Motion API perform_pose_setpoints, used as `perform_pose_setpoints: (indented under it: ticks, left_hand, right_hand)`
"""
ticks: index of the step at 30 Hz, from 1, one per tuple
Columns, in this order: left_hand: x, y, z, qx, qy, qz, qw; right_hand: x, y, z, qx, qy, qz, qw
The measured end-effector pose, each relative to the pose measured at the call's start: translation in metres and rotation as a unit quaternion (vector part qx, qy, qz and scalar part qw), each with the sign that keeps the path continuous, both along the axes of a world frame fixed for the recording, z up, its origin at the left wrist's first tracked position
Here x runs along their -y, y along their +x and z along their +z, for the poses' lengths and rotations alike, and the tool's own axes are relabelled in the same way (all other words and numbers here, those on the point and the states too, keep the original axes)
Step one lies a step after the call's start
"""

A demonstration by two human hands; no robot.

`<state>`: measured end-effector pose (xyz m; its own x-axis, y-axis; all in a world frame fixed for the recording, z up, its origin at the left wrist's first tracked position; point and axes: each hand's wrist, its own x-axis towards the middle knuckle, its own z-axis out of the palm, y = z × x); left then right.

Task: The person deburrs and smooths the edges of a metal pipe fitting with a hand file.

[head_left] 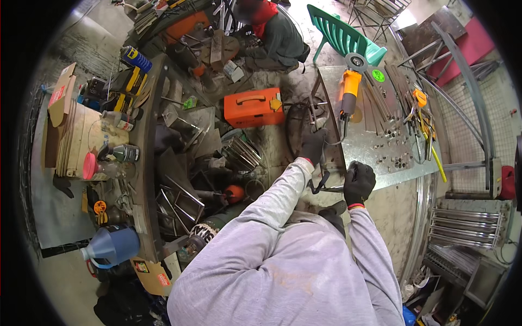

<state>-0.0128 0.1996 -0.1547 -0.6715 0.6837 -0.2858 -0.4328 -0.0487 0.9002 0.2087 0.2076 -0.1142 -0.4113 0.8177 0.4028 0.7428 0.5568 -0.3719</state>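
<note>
A smooth sheet-metal table (pixel 361 146) is standing ahead at right. One boxy orange case (pixel 237 112) is sitting on the floor leftward. One orange-bodied angle grinder (pixel 349 89) is lying on the table. Two dark-gloved hands are showing: the right hand (pixel 360 180) is resting in a curled fist by the near edge, any contents hidden; the left hand (pixel 312 145) is sitting beside the table, fingers obscured, its grip impossible to tell. One thin, bent, dark piece (pixel 325 176) is showing just beside it, partly hidden.
</note>
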Motion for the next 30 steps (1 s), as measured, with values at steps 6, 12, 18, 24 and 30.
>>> perform_pose_setpoints:
  ticks: [6, 12, 18, 24, 30]
  left_hand:
    - [0.004, -0.001, 0.000, -0.053, -0.005, -0.038, 0.998]
    - [0.002, 0.001, -0.009, -0.034, -0.024, -0.010, 0.999]
    - [-0.002, -0.005, -0.016, 0.219, -0.012, 0.058, 0.974]
    - [-0.001, -0.003, -0.023, 0.316, 0.019, 0.089, 0.944]
    - [0.001, -0.006, -0.033, 0.310, 0.054, 0.064, 0.947]
  right_hand:
    - [0.006, -0.002, 0.008, 0.005, -0.034, -0.004, 0.999]
    - [0.005, -0.002, 0.007, 0.009, -0.022, -0.004, 1.000]
    - [0.003, -0.002, 0.006, -0.014, -0.020, -0.003, 1.000]
    - [0.004, -0.002, 0.008, -0.012, 0.004, 0.000, 1.000]
    - [0.003, -0.002, 0.007, -0.002, -0.014, 0.001, 1.000]
